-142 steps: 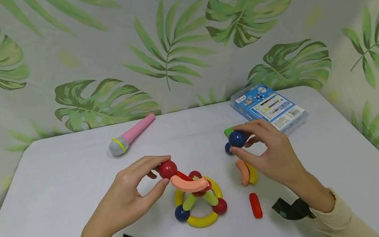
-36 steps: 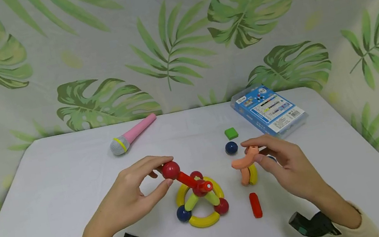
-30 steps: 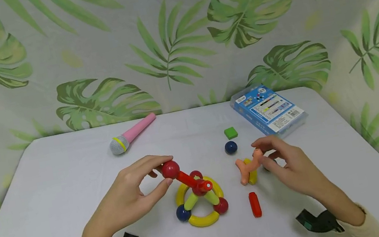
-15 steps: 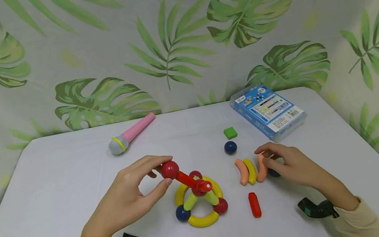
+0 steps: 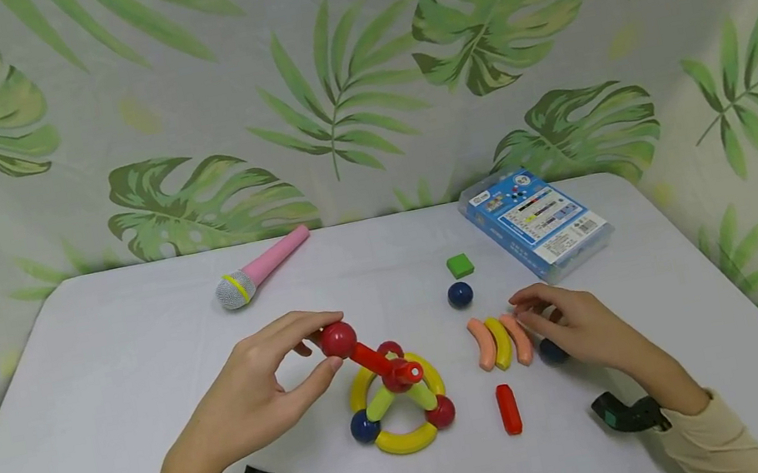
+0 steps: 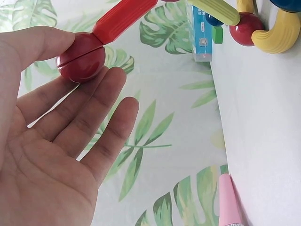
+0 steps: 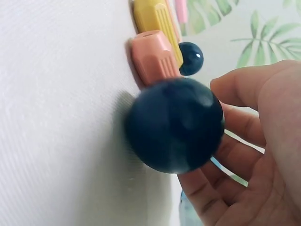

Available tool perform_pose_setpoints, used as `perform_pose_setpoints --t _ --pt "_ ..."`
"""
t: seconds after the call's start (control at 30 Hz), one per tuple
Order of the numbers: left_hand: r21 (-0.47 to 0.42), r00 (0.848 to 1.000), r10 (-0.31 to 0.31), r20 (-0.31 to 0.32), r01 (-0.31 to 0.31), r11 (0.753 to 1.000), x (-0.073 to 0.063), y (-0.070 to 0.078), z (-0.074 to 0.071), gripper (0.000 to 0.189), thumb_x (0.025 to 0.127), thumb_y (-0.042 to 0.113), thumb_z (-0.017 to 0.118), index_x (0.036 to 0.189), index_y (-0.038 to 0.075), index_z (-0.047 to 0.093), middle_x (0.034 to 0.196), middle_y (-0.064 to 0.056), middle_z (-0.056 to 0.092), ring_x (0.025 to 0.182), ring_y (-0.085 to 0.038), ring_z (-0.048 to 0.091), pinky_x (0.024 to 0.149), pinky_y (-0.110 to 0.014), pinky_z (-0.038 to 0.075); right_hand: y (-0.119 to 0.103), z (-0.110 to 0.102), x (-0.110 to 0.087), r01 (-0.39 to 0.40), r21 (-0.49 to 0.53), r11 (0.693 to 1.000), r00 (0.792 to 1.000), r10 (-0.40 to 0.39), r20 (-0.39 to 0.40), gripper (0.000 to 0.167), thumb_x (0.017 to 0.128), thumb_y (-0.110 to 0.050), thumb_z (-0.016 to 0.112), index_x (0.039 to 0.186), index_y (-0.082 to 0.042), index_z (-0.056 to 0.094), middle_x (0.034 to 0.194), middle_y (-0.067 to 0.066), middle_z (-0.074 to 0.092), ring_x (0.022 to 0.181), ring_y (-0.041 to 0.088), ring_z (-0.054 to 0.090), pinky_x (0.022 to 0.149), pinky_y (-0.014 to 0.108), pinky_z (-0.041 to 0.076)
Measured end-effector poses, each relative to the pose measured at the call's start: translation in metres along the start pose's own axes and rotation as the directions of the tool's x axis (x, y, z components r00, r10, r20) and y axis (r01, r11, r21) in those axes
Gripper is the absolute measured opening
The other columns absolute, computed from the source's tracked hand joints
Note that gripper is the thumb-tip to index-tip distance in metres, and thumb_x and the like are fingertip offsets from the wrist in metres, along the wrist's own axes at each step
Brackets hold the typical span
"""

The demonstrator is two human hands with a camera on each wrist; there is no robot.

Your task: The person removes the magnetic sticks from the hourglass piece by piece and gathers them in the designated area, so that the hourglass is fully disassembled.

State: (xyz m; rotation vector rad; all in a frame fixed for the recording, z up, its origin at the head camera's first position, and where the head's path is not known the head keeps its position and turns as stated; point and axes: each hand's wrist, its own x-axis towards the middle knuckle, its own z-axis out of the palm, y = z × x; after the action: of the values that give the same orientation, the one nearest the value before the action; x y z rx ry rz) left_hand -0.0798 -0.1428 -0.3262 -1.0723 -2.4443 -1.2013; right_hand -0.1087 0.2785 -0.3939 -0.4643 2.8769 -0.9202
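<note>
In the head view my left hand pinches a red ball between thumb and fingers. A red stick joins that ball to the top of a magnetic building-toy structure, which stands on a ring of yellow curved sticks with red and blue balls. My right hand is low over the table, its fingertips at the far end of an orange curved stick. A dark blue ball sits against its curled lower fingers, large in the right wrist view.
Beside the orange stick lie a yellow curved stick and another orange one. A red stick is nearer; a second blue ball and green block are farther. A toy box and pink microphone lie behind.
The right hand took the orange curved stick off the structure and laid it right of the yellow one, keeping the blue ball. Its fingers have let go of the stick. Left hand almost still.
</note>
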Motion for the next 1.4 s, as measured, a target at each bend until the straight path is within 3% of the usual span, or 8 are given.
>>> perform_pose_setpoints --t 0.23,0.43,0.63,0.9,1.03,1.2,1.3,1.4 --pt "0.0 1.0 0.006 -0.003 -0.006 1.0 0.0 0.0 -0.001 0.044 0.09 0.006 0.079 0.131 0.012 0.067 0.118 0.007 0.072 0.101 -0.007 0.067 0.081 -0.025 0.058 0.002 -0.011 -0.007 0.07 0.007 0.998 0.992 -0.07 0.104 0.041 0.095 -0.008 0.072 0.134 -0.006 0.063 0.122 0.005 0.07 0.102 0.02 0.062 0.082 0.029 0.058" --pt "-0.001 1.0 0.014 -0.008 -0.014 1.0 -0.001 0.0 -0.001 0.045 0.089 0.006 0.079 0.132 0.012 0.066 0.117 0.008 0.072 0.1 -0.007 0.067 0.081 -0.025 0.058 0.003 -0.008 -0.006 0.092 -0.001 0.996 0.988 -0.091 0.126 0.043 0.095 -0.014 0.076 0.135 -0.009 0.063 0.122 0.001 0.069 0.1 0.017 0.06 0.081 0.027 0.057" --pt "-0.005 1.0 0.013 -0.009 -0.013 1.0 -0.001 0.0 0.0 0.044 0.089 0.005 0.079 0.131 0.012 0.067 0.117 0.007 0.072 0.1 -0.007 0.067 0.081 -0.024 0.058 -0.003 -0.011 -0.006 0.091 -0.021 0.996 0.989 -0.088 0.118 0.042 0.094 -0.013 0.075 0.134 -0.007 0.063 0.123 0.003 0.07 0.101 0.018 0.061 0.081 0.029 0.058" --pt "-0.011 1.0 0.021 -0.003 -0.021 1.0 0.001 0.001 -0.001 0.045 0.089 0.004 0.079 0.132 0.012 0.066 0.118 0.008 0.072 0.101 -0.007 0.067 0.081 -0.024 0.058 -0.019 -0.028 -0.008 0.099 -0.095 0.991 0.995 -0.095 0.039 0.039 0.096 -0.013 0.073 0.133 -0.006 0.064 0.125 0.008 0.071 0.103 0.022 0.066 0.081 0.032 0.059" --pt "-0.016 1.0 0.031 0.001 -0.031 0.999 0.002 0.001 0.0 0.046 0.089 0.004 0.079 0.132 0.011 0.066 0.119 0.007 0.072 0.1 -0.007 0.067 0.081 -0.025 0.058 -0.024 -0.038 -0.018 0.008 -0.104 0.995 0.984 0.01 0.175 0.043 0.093 -0.03 0.078 0.129 -0.009 0.066 0.123 0.005 0.07 0.102 0.021 0.062 0.077 0.029 0.057" --pt "-0.012 1.0 0.024 0.002 -0.024 1.0 0.002 0.0 0.0 0.046 0.089 0.005 0.079 0.132 0.011 0.066 0.119 0.007 0.072 0.1 -0.007 0.067 0.081 -0.025 0.058 -0.019 -0.045 -0.028 -0.079 -0.075 0.994 0.921 0.101 0.376 0.046 0.083 -0.034 0.087 0.118 -0.012 0.067 0.11 -0.003 0.067 0.096 0.017 0.059 0.073 0.024 0.056" --pt "-0.012 1.0 0.022 0.001 -0.022 1.0 0.001 0.0 0.0 0.045 0.09 0.005 0.079 0.132 0.011 0.066 0.118 0.008 0.072 0.1 -0.007 0.067 0.081 -0.025 0.058 -0.014 -0.045 -0.027 -0.065 -0.058 0.996 0.902 0.084 0.423 0.039 0.082 -0.029 0.089 0.11 -0.013 0.067 0.102 -0.006 0.066 0.092 0.014 0.059 0.073 0.023 0.056" --pt "-0.015 1.0 0.028 -0.002 -0.028 1.0 0.001 0.0 0.0 0.044 0.09 0.005 0.078 0.132 0.011 0.066 0.117 0.008 0.072 0.099 -0.007 0.067 0.082 -0.024 0.058 -0.012 -0.044 -0.024 -0.048 -0.062 0.997 0.909 0.069 0.41 0.033 0.083 -0.025 0.088 0.107 -0.013 0.067 0.099 -0.006 0.066 0.089 0.013 0.06 0.073 0.023 0.056"
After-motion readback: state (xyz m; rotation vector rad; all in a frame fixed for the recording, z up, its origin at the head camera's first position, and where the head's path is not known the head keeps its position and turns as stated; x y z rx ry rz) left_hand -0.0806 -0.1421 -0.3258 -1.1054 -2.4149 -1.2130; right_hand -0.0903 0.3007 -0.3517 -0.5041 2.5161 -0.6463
